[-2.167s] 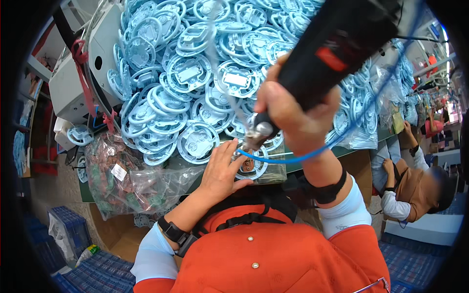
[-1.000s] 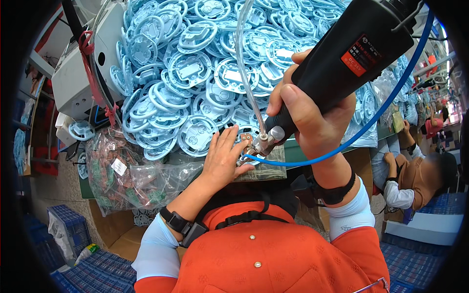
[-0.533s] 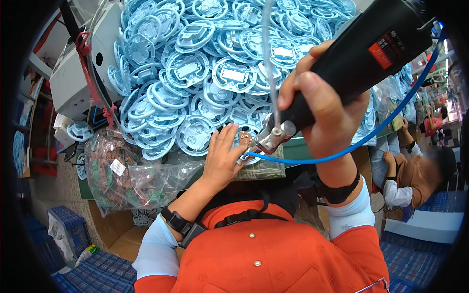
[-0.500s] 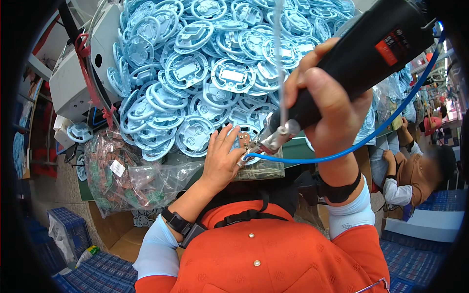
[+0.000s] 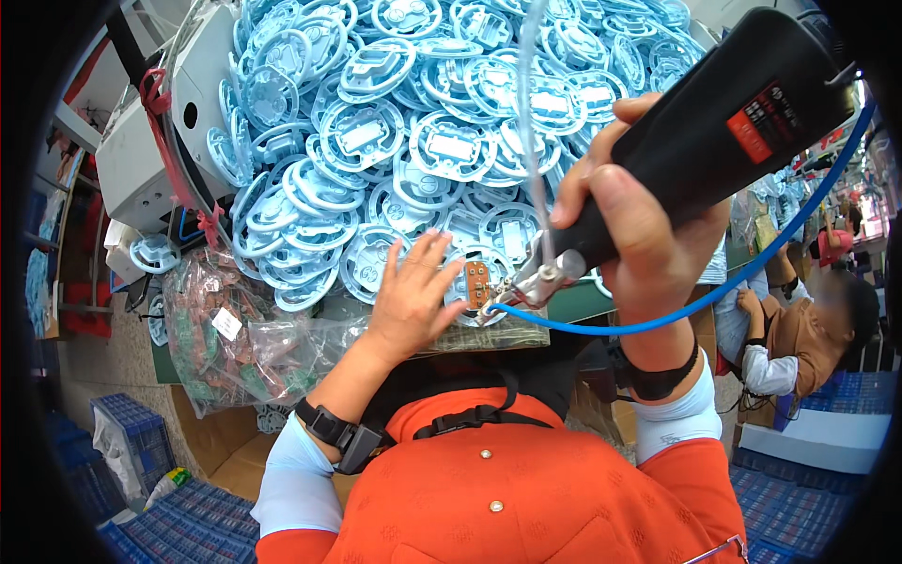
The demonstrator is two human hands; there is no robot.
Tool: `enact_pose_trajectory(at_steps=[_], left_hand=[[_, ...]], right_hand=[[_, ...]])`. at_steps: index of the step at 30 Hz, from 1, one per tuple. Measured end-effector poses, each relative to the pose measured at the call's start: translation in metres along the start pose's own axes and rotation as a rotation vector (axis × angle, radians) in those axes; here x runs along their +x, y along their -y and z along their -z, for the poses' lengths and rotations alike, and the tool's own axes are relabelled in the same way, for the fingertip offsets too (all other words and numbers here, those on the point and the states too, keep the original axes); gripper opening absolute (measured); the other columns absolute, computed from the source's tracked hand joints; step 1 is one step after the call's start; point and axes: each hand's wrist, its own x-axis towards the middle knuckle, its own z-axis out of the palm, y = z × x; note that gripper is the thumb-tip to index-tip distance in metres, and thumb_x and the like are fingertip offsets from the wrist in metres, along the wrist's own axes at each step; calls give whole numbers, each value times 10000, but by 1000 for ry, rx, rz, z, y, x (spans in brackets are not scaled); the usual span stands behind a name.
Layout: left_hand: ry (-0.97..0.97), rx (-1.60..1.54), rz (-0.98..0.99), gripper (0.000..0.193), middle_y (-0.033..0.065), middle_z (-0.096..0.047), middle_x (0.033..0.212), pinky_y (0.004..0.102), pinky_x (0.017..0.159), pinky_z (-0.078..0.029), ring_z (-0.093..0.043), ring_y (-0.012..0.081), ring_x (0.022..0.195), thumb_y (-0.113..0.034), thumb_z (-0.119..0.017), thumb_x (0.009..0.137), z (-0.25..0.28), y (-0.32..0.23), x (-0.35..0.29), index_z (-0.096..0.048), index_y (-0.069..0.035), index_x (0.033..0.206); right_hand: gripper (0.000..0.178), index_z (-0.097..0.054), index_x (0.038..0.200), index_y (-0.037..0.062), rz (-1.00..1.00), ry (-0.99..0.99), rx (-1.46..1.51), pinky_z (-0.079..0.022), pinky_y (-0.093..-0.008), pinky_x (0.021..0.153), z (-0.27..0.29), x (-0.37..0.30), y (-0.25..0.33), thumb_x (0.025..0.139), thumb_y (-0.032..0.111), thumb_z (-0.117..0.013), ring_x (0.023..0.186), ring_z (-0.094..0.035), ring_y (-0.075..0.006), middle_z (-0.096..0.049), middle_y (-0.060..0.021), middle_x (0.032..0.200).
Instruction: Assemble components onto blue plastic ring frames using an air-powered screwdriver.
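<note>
My right hand point(image 5: 648, 240) is closed around a black electric screwdriver point(image 5: 714, 122), tilted with its metal nose down to the left. A blue hose point(image 5: 648, 327) and a clear tube point(image 5: 529, 113) run to that nose. The tip is at the lower right edge of a small brown circuit board point(image 5: 477, 282), which lies in a round light-blue plastic housing point(image 5: 484, 254). Whether the tip touches a screw is hidden. My left hand point(image 5: 411, 299) holds nothing; its fingers are spread just left of the board, the thumb tip close to the housing's near edge.
A large heap of similar light-blue housings point(image 5: 357, 136) covers the table beyond my hands. To the left lie a clear plastic bag of circuit boards point(image 5: 244, 329) and a grey machine point(image 5: 155, 155). Blue crates point(image 5: 202, 522) stand low at left. A co-worker point(image 5: 808, 324) sits at right.
My left hand has lifted off the housing and moved slightly left, its fingers spreading. The screwdriver has shifted a little right and down, showing more of the brown circuit board.
</note>
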Motion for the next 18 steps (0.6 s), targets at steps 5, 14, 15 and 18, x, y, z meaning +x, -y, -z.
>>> enact_pose_trajectory(at_steps=[5, 14, 15, 18], left_hand=[[172, -83, -96, 750, 61, -494, 1455, 604, 1120, -252, -396, 296, 1393, -337, -818, 728, -15, 0, -7, -514, -147, 1387], [152, -138, -75, 759, 71, -518, 1426, 604, 1107, -273, -406, 302, 1383, -329, -836, 708, -14, -1, -7, -523, -142, 1373], [153, -139, -74, 759, 71, -518, 1426, 604, 1107, -273, -406, 302, 1383, -329, -836, 708, -13, -1, -6, -523, -142, 1373], [175, -118, -82, 745, 82, -526, 1416, 612, 1106, -270, -409, 311, 1378, -340, -833, 714, -12, -2, -5, -530, -131, 1362]], right_hand=[[420, -463, 1220, -59, 6, 50, 19, -519, -333, 571, -6, -2, -13, 832, 1, -612, 611, -627, -215, -575, -114, 773], [432, -459, 1237, -52, 3, 63, 31, -530, -335, 555, -8, -1, -18, 836, 12, -608, 611, -626, -222, -570, -109, 775], [435, -458, 1239, -51, 9, 61, 47, -531, -335, 551, -8, -1, -18, 835, 13, -607, 611, -626, -223, -570, -108, 774], [433, -457, 1238, -52, -36, 16, 76, -532, -333, 548, -10, -3, -12, 836, 13, -606, 611, -626, -224, -571, -108, 777]])
